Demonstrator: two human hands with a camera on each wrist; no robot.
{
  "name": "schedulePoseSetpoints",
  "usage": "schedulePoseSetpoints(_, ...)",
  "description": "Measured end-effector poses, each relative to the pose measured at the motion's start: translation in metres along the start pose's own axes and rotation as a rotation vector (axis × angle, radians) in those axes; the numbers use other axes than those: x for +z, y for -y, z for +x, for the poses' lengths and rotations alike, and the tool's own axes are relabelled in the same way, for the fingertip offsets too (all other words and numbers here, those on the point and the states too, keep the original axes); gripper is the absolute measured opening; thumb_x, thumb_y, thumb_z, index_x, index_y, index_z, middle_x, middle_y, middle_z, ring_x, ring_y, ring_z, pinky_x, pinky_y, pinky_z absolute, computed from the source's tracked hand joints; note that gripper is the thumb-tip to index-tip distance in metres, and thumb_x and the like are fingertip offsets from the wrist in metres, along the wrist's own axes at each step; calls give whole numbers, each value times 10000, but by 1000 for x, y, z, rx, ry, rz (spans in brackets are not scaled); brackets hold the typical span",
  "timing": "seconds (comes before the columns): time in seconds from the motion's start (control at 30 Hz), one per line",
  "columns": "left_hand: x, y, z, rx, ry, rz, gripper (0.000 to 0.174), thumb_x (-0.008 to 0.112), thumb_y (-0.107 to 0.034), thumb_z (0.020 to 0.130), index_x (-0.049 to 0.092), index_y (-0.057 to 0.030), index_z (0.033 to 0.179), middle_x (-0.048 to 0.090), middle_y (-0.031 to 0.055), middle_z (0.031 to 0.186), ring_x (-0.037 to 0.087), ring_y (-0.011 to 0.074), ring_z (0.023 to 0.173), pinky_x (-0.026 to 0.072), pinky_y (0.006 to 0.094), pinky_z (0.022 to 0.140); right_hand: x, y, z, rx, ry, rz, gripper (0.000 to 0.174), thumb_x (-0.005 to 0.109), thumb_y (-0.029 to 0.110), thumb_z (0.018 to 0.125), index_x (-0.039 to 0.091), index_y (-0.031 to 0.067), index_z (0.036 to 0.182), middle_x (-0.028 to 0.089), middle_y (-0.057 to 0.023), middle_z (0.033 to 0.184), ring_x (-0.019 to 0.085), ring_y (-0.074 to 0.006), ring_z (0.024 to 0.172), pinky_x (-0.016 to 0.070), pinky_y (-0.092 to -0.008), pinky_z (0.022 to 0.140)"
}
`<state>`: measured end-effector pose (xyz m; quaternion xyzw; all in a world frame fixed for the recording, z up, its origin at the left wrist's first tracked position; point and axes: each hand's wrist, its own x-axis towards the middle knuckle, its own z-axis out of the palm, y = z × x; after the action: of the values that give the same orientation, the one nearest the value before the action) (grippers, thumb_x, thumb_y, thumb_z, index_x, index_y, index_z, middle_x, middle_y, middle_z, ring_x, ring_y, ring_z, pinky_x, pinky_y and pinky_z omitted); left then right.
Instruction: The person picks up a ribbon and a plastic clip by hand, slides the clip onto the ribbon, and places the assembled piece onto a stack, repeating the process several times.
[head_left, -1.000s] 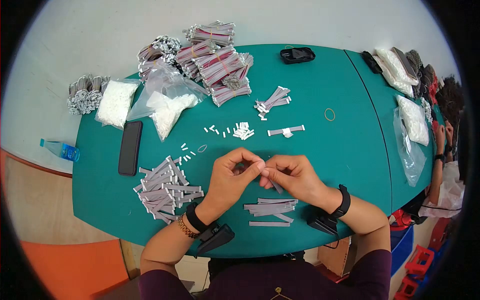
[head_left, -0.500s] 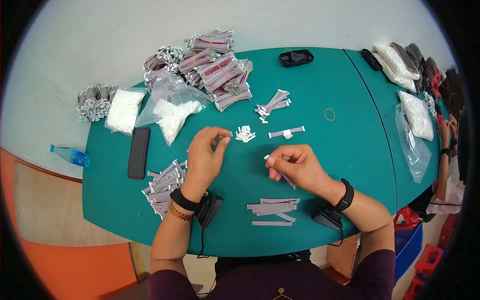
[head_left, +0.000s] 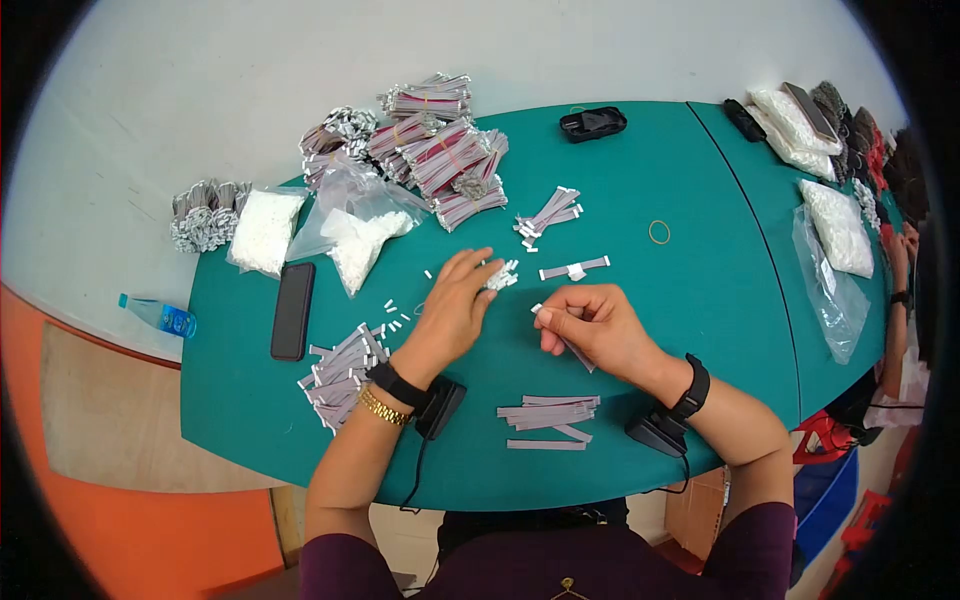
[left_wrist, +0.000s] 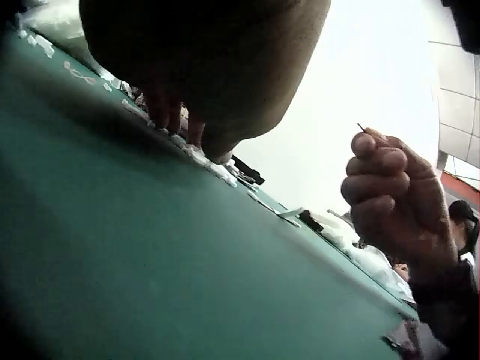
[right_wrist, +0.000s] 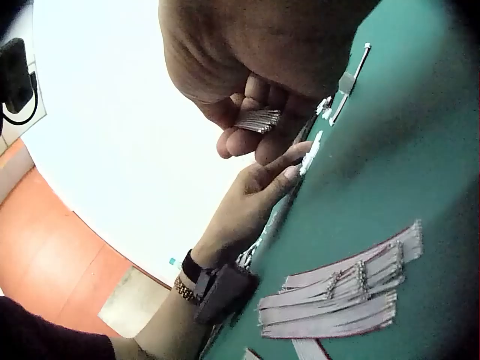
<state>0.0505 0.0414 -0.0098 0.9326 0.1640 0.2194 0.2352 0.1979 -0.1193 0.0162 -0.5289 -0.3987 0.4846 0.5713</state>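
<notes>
My right hand (head_left: 597,325) pinches a grey flat ribbon cable (right_wrist: 259,121), its bare wire ends showing in the right wrist view. A white connector (head_left: 537,309) caps the cable's other end, above the thumb. My left hand (head_left: 452,318) reaches over the small heap of white connectors (head_left: 508,274), its fingers extended down at the heap's left side. In the left wrist view those fingertips (left_wrist: 196,135) are right at the connectors on the table. Loose ribbon cables (head_left: 548,412) lie in a stack in front of the body, near the right wrist.
Ribbon cables with white ends (head_left: 345,375) are piled at left, by a phone (head_left: 293,312). Bags of connectors (head_left: 268,230) and banded cable bundles (head_left: 440,150) stand behind. A cable with a white piece on it (head_left: 575,270) and a rubber band (head_left: 659,232) lie to the right.
The hands were together at the cable. My left hand has since moved away left, then forward to the connector heap. My right hand keeps the cable, which now shows a white end.
</notes>
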Motion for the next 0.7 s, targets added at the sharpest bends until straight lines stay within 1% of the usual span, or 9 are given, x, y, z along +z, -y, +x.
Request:
schedulePoseSetpoints(0.13,-6,-22,-14,39,73,-32,350,583,21,781,585,-42,1125,530,141,1200,468,327,1129,375,406,964,-1,2,0,-25,-16,1,183,565,171,893,627,25,802,631,-25,668,576,-56,583,397,-189,432)
schedulePoseSetpoints(0.23,-14,-37,-27,-19,127,-117,332,593,30,768,604,-47,1091,556,128,1151,506,315,1067,399,391,923,-4,2,1,-35,-31,-1,177,565,167,891,629,23,811,633,-25,673,576,-56,582,398,-190,430)
schedulePoseSetpoints(0.33,-24,-46,-29,-12,-20,-88,337,607,40,751,616,-55,1073,576,119,1113,529,305,1019,416,366,885,-6,2,3,-48,-39,12,177,566,169,889,628,19,818,635,-24,675,575,-54,581,395,-187,424)
schedulePoseSetpoints(0.43,-27,-44,-28,-32,-4,-62,318,642,24,729,631,-68,1033,593,108,1035,538,288,955,422,358,831,-6,0,3,-77,-39,19,177,566,169,888,626,17,820,635,-23,675,573,-50,578,386,-185,405)
schedulePoseSetpoints(0.53,-22,-47,-28,-12,46,-24,249,680,1,701,638,-63,938,588,86,911,532,279,864,428,361,753,-6,1,2,-28,-30,-7,177,567,168,888,627,19,813,633,-21,669,569,-49,570,383,-183,406)
schedulePoseSetpoints(0.63,-12,-52,-29,-6,18,23,181,703,-24,684,619,-56,841,559,73,825,515,273,793,423,364,686,-5,2,2,-29,-31,-39,177,567,163,886,628,20,802,629,-18,662,566,-49,564,385,-182,415)
schedulePoseSetpoints(0.7,-7,-52,-29,-12,25,60,152,692,-33,697,599,-56,815,543,67,807,513,265,782,434,358,676,-5,6,1,-7,-26,-33,165,577,146,887,630,13,807,629,-25,662,573,-59,576,427,-187,477)
